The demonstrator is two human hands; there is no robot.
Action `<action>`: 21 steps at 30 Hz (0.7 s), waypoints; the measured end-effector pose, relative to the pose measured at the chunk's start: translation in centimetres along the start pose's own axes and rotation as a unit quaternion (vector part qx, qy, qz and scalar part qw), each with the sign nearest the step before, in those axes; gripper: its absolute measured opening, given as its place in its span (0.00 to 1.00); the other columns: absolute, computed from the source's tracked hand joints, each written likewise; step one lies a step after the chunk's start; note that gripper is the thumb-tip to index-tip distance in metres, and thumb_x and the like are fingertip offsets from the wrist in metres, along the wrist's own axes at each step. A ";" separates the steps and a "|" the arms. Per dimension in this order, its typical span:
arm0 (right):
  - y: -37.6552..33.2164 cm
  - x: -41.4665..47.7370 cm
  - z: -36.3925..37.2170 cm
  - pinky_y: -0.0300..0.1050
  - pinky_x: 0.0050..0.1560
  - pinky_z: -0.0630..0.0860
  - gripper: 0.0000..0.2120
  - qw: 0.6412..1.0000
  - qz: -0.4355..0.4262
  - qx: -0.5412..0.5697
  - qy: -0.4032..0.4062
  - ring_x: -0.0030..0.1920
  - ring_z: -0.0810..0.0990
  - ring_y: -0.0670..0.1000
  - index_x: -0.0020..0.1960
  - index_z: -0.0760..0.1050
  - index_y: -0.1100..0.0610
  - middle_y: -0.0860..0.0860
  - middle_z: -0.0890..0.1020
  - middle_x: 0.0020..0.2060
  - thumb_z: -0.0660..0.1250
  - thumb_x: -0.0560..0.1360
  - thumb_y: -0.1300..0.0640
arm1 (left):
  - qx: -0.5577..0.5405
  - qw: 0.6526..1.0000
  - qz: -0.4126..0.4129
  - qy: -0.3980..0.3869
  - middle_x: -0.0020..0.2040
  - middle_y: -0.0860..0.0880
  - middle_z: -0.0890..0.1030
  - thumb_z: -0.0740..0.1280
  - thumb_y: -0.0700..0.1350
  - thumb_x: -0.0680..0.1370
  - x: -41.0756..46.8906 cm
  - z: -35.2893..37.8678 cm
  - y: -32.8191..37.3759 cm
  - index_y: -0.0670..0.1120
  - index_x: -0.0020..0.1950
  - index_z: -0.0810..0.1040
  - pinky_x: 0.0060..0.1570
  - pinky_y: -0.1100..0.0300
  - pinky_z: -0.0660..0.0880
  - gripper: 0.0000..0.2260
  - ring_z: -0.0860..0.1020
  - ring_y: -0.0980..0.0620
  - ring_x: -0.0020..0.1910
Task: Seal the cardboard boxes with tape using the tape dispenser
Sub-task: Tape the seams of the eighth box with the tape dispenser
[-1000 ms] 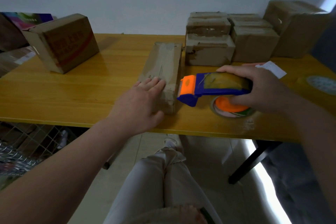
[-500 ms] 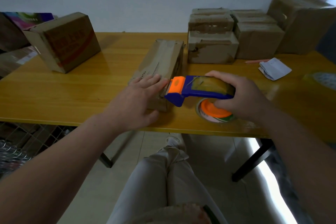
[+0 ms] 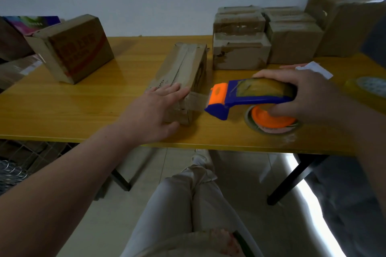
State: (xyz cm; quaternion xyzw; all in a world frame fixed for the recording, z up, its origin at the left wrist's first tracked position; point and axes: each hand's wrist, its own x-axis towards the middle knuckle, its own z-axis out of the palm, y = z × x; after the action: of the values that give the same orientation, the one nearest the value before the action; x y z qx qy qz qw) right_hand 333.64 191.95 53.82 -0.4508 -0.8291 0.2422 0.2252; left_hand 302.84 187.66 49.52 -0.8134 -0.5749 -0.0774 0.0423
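- Left hand (image 3: 152, 110) flat, fingers straight, pressing near end of long box (image 3: 183, 68), mid tabletop (image 3: 83, 106).
- Right hand (image 3: 309, 94) wrapped round tape dispenser (image 3: 250, 95), just right of the box; tape strip (image 3: 198, 100) stretched between them.
- Box long axis runs away from the person.

Open tabletop (image 3: 129, 81) between printed box (image 3: 79, 48) and long box (image 3: 183, 66); stacked boxes (image 3: 240, 48) wall off rear right.
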 end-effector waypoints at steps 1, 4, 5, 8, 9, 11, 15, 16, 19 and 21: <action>-0.1 0.3 0.4 0.39 0.41 0.77 0.31 1.000 0.002 -0.011 -0.012 0.43 0.79 0.45 0.61 0.68 0.35 0.39 0.77 0.46 0.73 0.66 0.60 | 0.001 1.000 -0.001 0.000 0.77 0.49 0.58 0.68 0.53 0.72 0.0 0.0 0.0 0.56 0.77 0.53 0.67 0.58 0.50 0.37 0.57 0.50 0.75; -1.0 1.7 1.9 0.40 0.36 0.73 0.28 0.998 0.009 -0.039 -0.047 0.39 0.77 0.46 0.62 0.69 0.38 0.41 0.77 0.42 0.72 0.68 0.59 | -0.003 1.000 -0.001 -0.002 0.77 0.49 0.58 0.68 0.51 0.72 0.0 0.0 0.1 0.55 0.77 0.54 0.67 0.58 0.49 0.37 0.56 0.50 0.75; -1.3 2.3 2.3 0.39 0.35 0.72 0.28 0.997 0.013 -0.044 -0.057 0.39 0.77 0.45 0.63 0.70 0.40 0.42 0.77 0.42 0.72 0.68 0.59 | -0.005 1.000 -0.002 -0.004 0.77 0.49 0.57 0.68 0.50 0.72 0.0 -0.1 0.1 0.55 0.77 0.54 0.68 0.58 0.50 0.37 0.56 0.50 0.75; -2.1 3.8 3.2 0.42 0.37 0.75 0.27 0.995 0.021 -0.055 -0.077 0.41 0.78 0.47 0.64 0.71 0.42 0.43 0.77 0.44 0.72 0.68 0.59 | -0.011 1.000 -0.005 -0.012 0.77 0.50 0.57 0.66 0.51 0.72 0.0 -0.2 0.2 0.55 0.77 0.54 0.71 0.54 0.52 0.36 0.55 0.50 0.76; -2.3 4.2 3.3 0.42 0.36 0.76 0.27 0.995 0.024 -0.060 -0.079 0.41 0.78 0.47 0.64 0.72 0.42 0.43 0.78 0.45 0.72 0.68 0.58 | -0.013 1.000 -0.005 -0.012 0.77 0.49 0.57 0.65 0.51 0.72 0.0 -0.2 0.2 0.55 0.77 0.54 0.71 0.54 0.53 0.36 0.56 0.50 0.76; -2.5 4.8 3.1 0.37 0.31 0.72 0.26 0.994 0.032 -0.064 -0.082 0.39 0.78 0.45 0.62 0.73 0.40 0.43 0.78 0.43 0.72 0.67 0.58 | -0.017 1.000 -0.004 -0.010 0.77 0.49 0.58 0.65 0.50 0.71 0.2 -0.2 0.2 0.55 0.77 0.55 0.71 0.54 0.54 0.36 0.56 0.51 0.76; -2.6 5.7 2.8 0.35 0.28 0.71 0.25 0.991 0.081 -0.032 -0.102 0.38 0.79 0.47 0.59 0.74 0.40 0.46 0.79 0.43 0.72 0.67 0.59 | -0.008 1.000 -0.001 0.006 0.77 0.49 0.58 0.67 0.47 0.71 0.2 0.0 0.3 0.54 0.77 0.55 0.69 0.57 0.50 0.37 0.57 0.51 0.75; -2.6 5.8 2.8 0.37 0.30 0.71 0.24 0.990 0.091 -0.020 -0.110 0.40 0.79 0.48 0.59 0.75 0.41 0.46 0.79 0.43 0.72 0.67 0.60 | -0.007 1.000 0.001 0.009 0.77 0.49 0.58 0.67 0.47 0.71 0.1 0.0 0.3 0.54 0.77 0.55 0.68 0.59 0.49 0.37 0.57 0.50 0.75; -2.5 6.2 2.6 0.39 0.34 0.69 0.21 0.985 0.119 0.006 -0.128 0.41 0.78 0.47 0.58 0.77 0.43 0.46 0.79 0.43 0.71 0.67 0.60 | -0.010 1.000 -0.002 0.005 0.77 0.50 0.57 0.67 0.46 0.72 0.1 -0.1 0.3 0.55 0.77 0.54 0.68 0.59 0.48 0.37 0.56 0.51 0.75; -2.5 6.3 2.4 0.40 0.35 0.68 0.20 0.981 0.138 0.014 -0.136 0.41 0.76 0.47 0.57 0.79 0.44 0.45 0.79 0.42 0.71 0.67 0.59 | -0.012 1.000 -0.008 -0.006 0.77 0.51 0.57 0.67 0.46 0.72 0.2 -0.1 0.3 0.56 0.77 0.53 0.71 0.57 0.50 0.37 0.55 0.52 0.76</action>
State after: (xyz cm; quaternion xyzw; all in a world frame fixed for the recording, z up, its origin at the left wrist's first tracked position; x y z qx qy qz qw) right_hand 327.49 195.63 54.41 -0.5201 -0.7785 0.3418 0.0812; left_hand 303.21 187.74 49.68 -0.8097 -0.5808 -0.0799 0.0282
